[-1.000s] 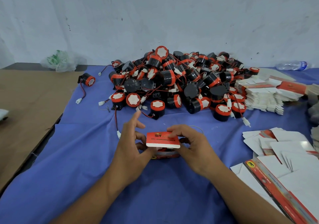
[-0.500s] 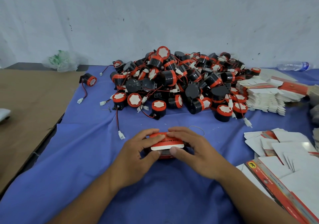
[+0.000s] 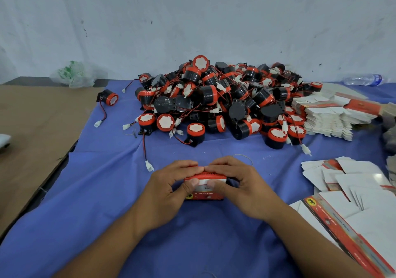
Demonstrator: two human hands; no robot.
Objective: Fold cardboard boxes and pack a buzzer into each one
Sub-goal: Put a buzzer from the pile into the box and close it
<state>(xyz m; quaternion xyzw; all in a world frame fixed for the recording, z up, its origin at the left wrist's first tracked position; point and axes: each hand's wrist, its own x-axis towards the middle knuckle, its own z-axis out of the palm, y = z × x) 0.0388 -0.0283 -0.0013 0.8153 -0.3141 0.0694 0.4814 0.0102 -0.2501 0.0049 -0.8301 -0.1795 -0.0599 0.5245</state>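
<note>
Both hands clamp the box [image 3: 204, 183] near the table's front edge: left hand [image 3: 169, 188] and right hand [image 3: 242, 186] each keep a firm grip, thumbs on the front, fingers curled over the lid. Looks like closing time; next, tuck that flap fully home. Beyond, the buzzer pile [image 3: 222, 100] waits by the far edge.

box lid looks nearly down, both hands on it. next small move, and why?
Probably press the lid flap fully shut. Both hands, left and right, pinch the box, fingers on top and thumbs on its front; the lid lies nearly flat, but whether its tuck is seated cannot be told. Then set it aside.
</note>
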